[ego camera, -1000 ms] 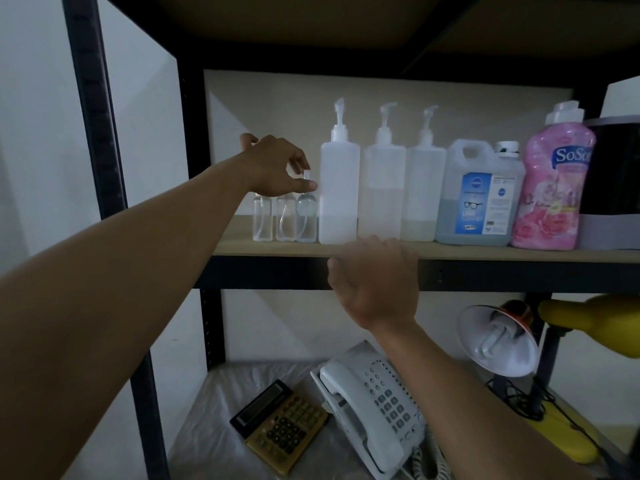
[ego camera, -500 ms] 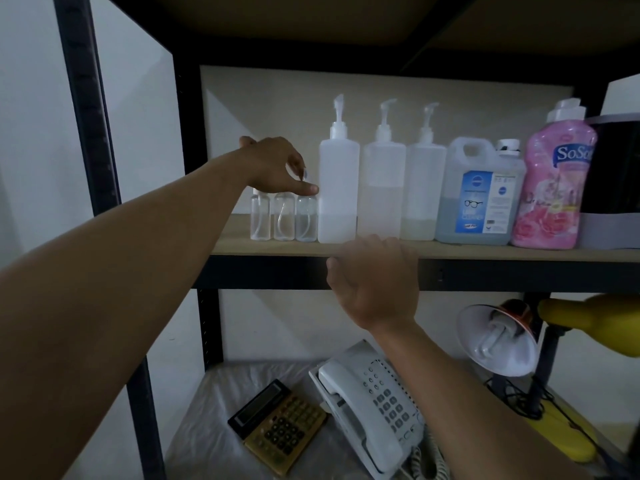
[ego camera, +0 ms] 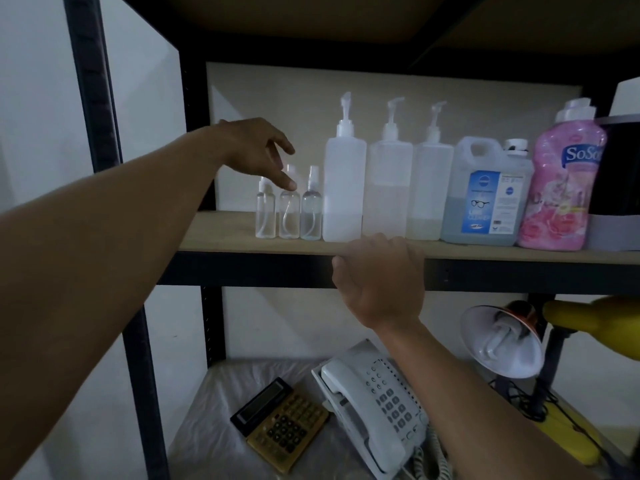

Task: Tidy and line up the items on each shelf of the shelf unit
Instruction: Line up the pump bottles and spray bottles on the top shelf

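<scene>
A row of containers is lined up along the shelf (ego camera: 221, 233), all upright. Three small spray bottles (ego camera: 289, 206) are set at the left end, close beside one another. Next to them three pump bottles (ego camera: 344, 181) are ranged, then a jug (ego camera: 485, 192) with a blue label, then a pink bottle (ego camera: 564, 181), which is followed by a dark container (ego camera: 620, 181) cut off by the frame edge.

The left hand (ego camera: 256, 150) is held above the spray bottles, its fingers loosely spread and pointed downward. One fingertip is placed at the neck of the middle spray bottle; whether it touches cannot be told. Nothing is gripped by this hand.

The right hand (ego camera: 381, 282) is laid against the front edge of the shelf, below the pump bottles, with its fingers hooked over the board. No bottle is touched by it.

On the lower shelf a calculator (ego camera: 280, 424) and a white telephone (ego camera: 377, 407) are seen side by side on a plastic sheet, under the right forearm. Further right a lamp (ego camera: 502, 341) with a white shade and a yellow lamp (ego camera: 595, 317) are found.
</scene>
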`<state>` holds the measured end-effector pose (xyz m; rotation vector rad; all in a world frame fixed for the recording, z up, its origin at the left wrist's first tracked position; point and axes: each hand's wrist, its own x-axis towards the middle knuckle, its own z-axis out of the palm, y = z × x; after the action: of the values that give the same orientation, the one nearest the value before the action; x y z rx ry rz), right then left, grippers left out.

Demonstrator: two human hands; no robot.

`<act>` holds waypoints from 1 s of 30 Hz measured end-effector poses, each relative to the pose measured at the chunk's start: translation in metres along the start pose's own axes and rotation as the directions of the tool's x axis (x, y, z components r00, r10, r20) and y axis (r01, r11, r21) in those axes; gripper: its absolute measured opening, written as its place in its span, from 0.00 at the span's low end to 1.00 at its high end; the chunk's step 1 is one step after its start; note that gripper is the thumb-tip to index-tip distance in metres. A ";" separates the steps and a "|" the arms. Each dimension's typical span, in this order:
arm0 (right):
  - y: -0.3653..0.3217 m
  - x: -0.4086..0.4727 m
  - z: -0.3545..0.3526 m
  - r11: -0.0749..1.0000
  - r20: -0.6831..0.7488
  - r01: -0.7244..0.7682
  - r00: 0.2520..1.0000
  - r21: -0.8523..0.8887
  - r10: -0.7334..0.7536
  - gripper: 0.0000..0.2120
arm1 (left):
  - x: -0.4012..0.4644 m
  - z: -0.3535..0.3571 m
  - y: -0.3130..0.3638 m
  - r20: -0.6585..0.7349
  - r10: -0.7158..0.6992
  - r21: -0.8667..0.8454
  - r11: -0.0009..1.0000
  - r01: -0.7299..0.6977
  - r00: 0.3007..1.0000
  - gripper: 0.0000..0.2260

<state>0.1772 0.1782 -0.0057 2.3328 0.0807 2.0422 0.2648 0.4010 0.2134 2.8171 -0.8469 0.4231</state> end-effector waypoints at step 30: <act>0.000 0.000 -0.001 1.000 0.000 0.005 1.000 -0.008 -0.005 0.21 | 0.007 0.031 -0.009 -0.065 0.041 -0.193 0.980 -0.053 0.997 0.24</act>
<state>0.1766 0.1786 -0.0052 2.3252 0.0788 2.0369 0.2822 0.3973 0.1852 2.5968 -0.8918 0.4066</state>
